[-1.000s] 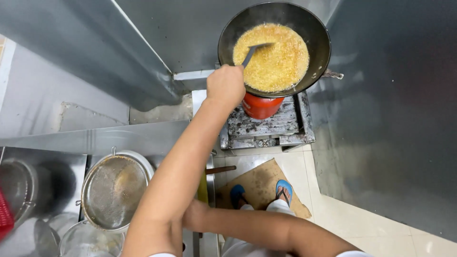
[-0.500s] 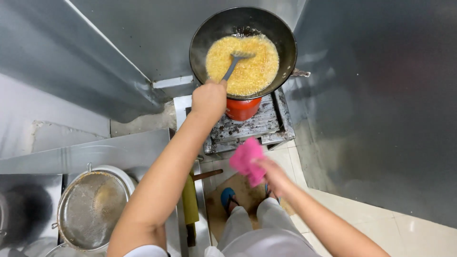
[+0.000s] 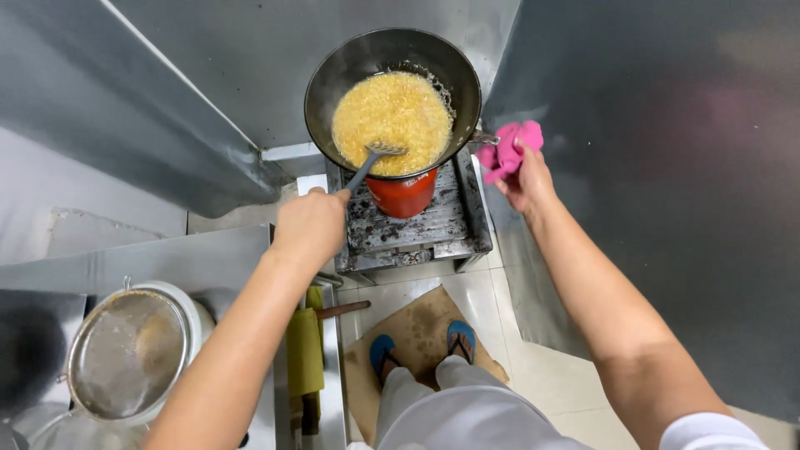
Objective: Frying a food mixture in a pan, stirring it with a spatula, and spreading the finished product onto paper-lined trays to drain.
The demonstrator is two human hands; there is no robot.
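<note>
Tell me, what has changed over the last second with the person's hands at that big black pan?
The right hand came up from low beside the body, carrying a pink cloth, and now reaches the pan's side handle with it. The left hand kept its grip on the spatula, whose blade stays in the yellow food. The black pan remains on the burner.

Low at left, a round mesh strainer (image 3: 127,354) resting over a white bowl (image 3: 185,302) on the steel counter (image 3: 108,258). Just beside the counter's edge, a yellow-green cloth (image 3: 305,350) draped over a wooden handle (image 3: 342,310). On the pale tiled floor (image 3: 533,375), a brown cardboard sheet (image 3: 417,321) under blue sandals (image 3: 460,337). Steel wall panels (image 3: 650,167) all around.
</note>
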